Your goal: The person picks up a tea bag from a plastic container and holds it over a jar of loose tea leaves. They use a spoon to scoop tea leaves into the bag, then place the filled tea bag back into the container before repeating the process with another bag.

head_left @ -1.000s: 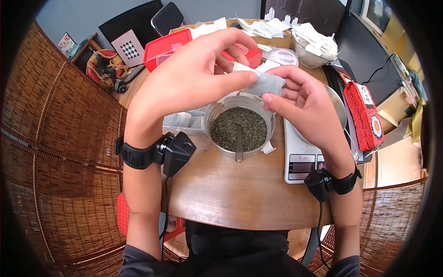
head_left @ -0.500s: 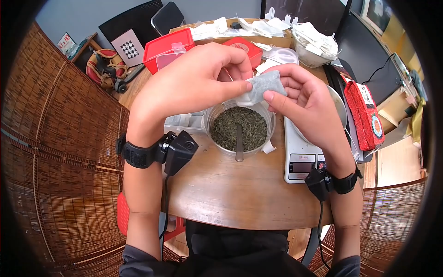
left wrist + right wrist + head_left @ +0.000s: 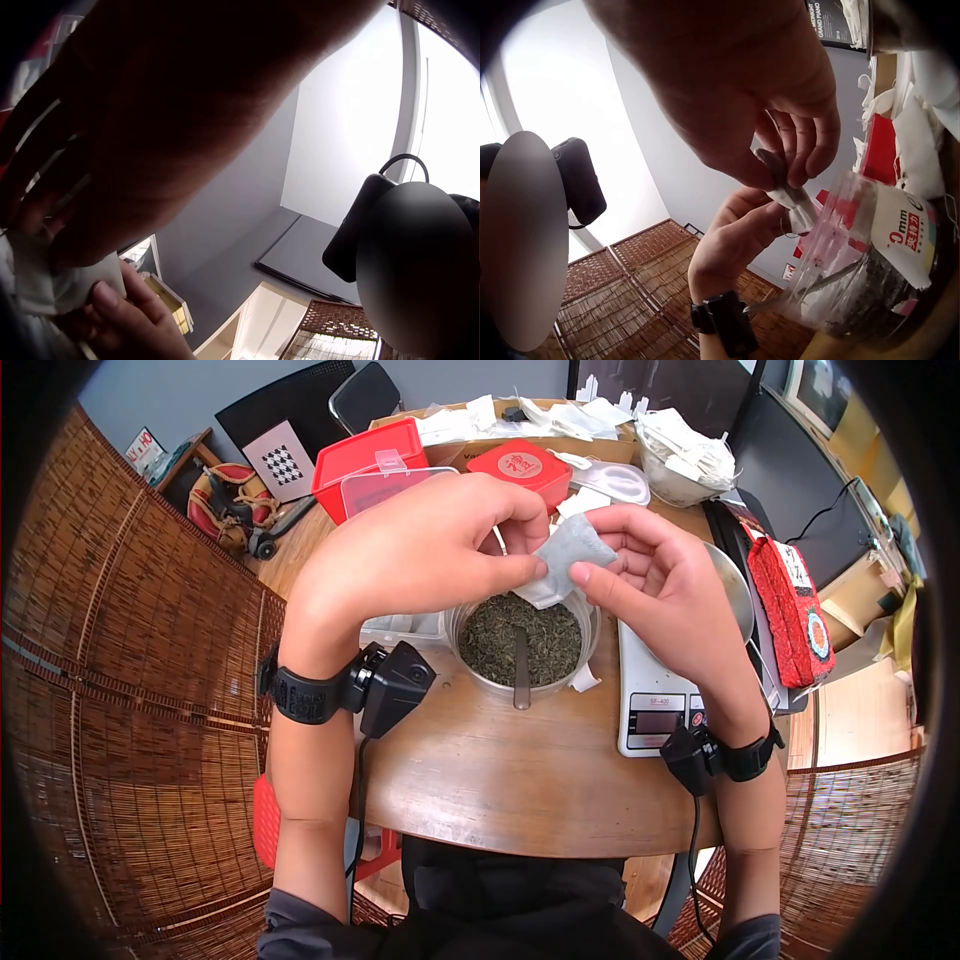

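A filled tea bag [image 3: 570,555] of thin whitish paper, grey where the leaves show through, is held up between both hands. My left hand [image 3: 430,550] pinches its left edge with thumb and fingers. On its other side my right hand [image 3: 660,585] grips the upper corner, thumb in front and fingers curled behind. Right below the bag stands a clear plastic tub [image 3: 450,635] of dried green tea leaves [image 3: 495,640], with a metal spoon [image 3: 521,670] stuck in them. In the right wrist view the tub [image 3: 855,225] is seen from the side, close to the tea bag [image 3: 791,199].
A kitchen scale [image 3: 655,700] with a metal bowl [image 3: 735,595] sits to the right, beside a red packet [image 3: 785,610]. Red boxes [image 3: 365,450] and a white-filled bowl [image 3: 685,460] stand behind. A clear container [image 3: 405,630] is left of the tub.
Both hands keep hold of the tea bag. My left hand has come down and slightly toward me, and the bag has turned from lying nearly level to a steeper slant.
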The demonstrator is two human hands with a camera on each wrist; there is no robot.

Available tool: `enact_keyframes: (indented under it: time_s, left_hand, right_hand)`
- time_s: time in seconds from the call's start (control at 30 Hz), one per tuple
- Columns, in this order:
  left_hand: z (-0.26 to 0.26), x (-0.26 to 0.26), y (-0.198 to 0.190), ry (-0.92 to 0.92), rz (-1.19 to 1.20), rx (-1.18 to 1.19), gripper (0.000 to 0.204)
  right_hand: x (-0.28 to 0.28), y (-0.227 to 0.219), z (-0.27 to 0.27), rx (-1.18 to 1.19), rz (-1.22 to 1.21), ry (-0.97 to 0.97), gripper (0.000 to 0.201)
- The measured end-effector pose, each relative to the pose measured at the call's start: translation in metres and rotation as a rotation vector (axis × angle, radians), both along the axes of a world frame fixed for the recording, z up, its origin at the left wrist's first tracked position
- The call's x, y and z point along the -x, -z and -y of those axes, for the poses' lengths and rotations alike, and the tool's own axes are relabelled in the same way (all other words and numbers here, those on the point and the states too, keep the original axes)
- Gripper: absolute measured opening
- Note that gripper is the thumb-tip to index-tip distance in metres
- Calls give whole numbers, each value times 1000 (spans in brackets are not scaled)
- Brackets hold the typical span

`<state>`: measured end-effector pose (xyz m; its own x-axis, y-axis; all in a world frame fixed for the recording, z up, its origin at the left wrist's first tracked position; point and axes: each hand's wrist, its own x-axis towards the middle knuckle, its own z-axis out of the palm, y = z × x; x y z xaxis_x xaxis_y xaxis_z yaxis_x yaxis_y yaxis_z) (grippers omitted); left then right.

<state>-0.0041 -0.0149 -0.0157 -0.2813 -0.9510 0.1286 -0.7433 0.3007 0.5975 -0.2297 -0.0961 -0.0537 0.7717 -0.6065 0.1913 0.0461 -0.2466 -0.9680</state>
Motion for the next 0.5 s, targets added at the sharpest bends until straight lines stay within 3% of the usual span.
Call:
enact_keyframes:
  time_s: [0.5]
  left_hand:
    - [-3, 2, -5, -2, 18, -2, 25]
  right_hand:
    - [-4, 8, -3, 51, 61, 18, 28]
